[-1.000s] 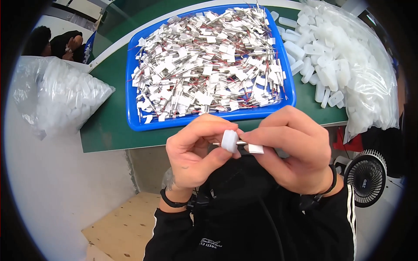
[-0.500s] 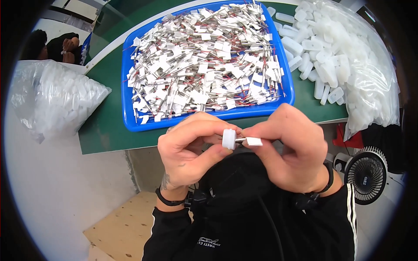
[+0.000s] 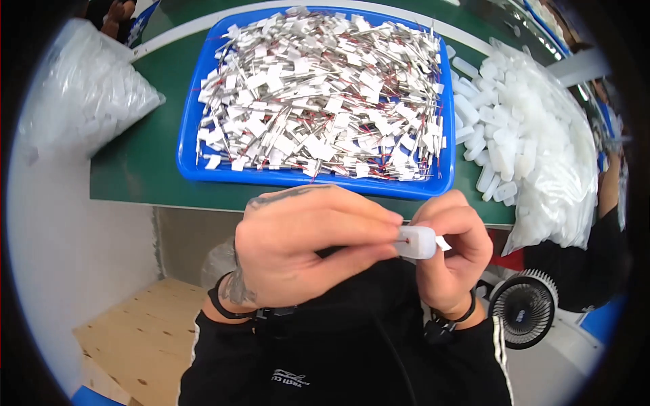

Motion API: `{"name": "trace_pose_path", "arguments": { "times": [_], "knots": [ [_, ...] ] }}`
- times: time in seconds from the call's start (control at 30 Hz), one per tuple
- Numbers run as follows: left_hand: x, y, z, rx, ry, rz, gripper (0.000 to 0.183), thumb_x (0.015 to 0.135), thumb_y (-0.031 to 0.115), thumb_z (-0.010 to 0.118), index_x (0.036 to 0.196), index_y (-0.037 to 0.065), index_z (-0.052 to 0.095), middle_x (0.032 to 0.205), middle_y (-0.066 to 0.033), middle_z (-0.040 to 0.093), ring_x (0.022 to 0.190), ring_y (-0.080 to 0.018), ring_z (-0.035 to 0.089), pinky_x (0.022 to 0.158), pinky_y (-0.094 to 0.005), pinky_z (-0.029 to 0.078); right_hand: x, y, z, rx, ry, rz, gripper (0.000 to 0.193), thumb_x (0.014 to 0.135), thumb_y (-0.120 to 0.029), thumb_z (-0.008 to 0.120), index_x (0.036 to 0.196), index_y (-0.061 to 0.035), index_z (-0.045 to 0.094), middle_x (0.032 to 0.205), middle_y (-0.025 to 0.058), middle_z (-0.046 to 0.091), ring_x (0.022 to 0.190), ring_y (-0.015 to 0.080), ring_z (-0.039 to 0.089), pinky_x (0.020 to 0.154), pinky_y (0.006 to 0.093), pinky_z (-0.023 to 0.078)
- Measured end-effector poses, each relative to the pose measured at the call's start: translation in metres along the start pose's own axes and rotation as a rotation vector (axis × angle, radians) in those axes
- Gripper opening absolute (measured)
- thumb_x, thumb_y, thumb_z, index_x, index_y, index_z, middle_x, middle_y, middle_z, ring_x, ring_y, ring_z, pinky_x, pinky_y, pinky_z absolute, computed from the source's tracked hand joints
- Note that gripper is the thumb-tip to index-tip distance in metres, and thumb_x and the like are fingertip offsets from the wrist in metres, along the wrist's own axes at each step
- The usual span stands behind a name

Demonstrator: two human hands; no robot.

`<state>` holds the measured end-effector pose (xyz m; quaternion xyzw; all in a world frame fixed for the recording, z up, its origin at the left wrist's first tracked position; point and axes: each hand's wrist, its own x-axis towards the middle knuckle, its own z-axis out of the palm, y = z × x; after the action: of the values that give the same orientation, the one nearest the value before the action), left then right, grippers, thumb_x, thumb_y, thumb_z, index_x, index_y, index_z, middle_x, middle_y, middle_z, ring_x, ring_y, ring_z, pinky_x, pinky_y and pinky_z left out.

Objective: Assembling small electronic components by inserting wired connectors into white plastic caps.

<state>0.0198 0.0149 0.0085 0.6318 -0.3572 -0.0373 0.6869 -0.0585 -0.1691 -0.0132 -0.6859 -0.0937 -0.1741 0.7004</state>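
Note:
A small translucent white plastic housing (image 3: 422, 243) is held between my two hands, in front of the tray. My left hand (image 3: 311, 240) pinches its left end with thumb and fingertips. Curled fingers of my right hand (image 3: 452, 240) close around its right end. Through the housing a thin dark lead with a reddish spot shows. A white tag (image 3: 443, 243) pokes out on the right, beside my right fingers; its attached part is hidden. Beyond my hands, a blue tray (image 3: 311, 181) holds a heap of thin metal rods (image 3: 325, 101) with white tags and red wires.
On the green table (image 3: 135, 183), many white plastic housings (image 3: 497, 135) spill from a clear bag (image 3: 558, 176) at right. Another filled clear bag (image 3: 84, 95) is at left. A black fan (image 3: 525, 308) stands lower right; another person's dark sleeve (image 3: 582, 264) shows behind it.
The housing has turned and shifted right. My left hand has rolled over, its back now facing up. The metal rod between housing and tag no longer shows. The view has shifted too.

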Motion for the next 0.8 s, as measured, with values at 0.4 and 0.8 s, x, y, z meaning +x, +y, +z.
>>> {"name": "trace_pose_path", "arguments": {
  "times": [0.4, 0.8],
  "knots": [
    [-0.003, 0.004, 0.017, 0.162, 0.103, 0.108, 0.039, 0.06, 0.005, 0.087, 0.094, -0.002, 0.07, 0.079, -0.0105, 0.067, 0.067, -0.0161, 0.063, 0.056, -0.0236, 0.048, -0.003, 0.009, 0.013, 0.477, 0.036, 0.144, 0.013, 0.084, -0.008, 0.068, 0.086, 0.0002, 0.058, 0.084, 0.0083, 0.054, 0.066, 0.013, 0.05, 0.061, 0.0261, 0.041],
    [0.007, 0.02, -0.018, 0.246, 0.012, 0.374, 0.08, 0.062, 0.036, 0.088, 0.12, -0.009, 0.054, 0.099, -0.0184, 0.058, 0.072, -0.0206, 0.061, 0.06, -0.0251, 0.053, 0.074, 0.002, -0.016, 0.511, 0.128, 0.379, 0.02, 0.094, -0.016, 0.05, 0.107, -0.0008, 0.047, 0.096, 0.0115, 0.056, 0.076, 0.0176, 0.055, 0.066, 0.0303, 0.047]
  ]
}}
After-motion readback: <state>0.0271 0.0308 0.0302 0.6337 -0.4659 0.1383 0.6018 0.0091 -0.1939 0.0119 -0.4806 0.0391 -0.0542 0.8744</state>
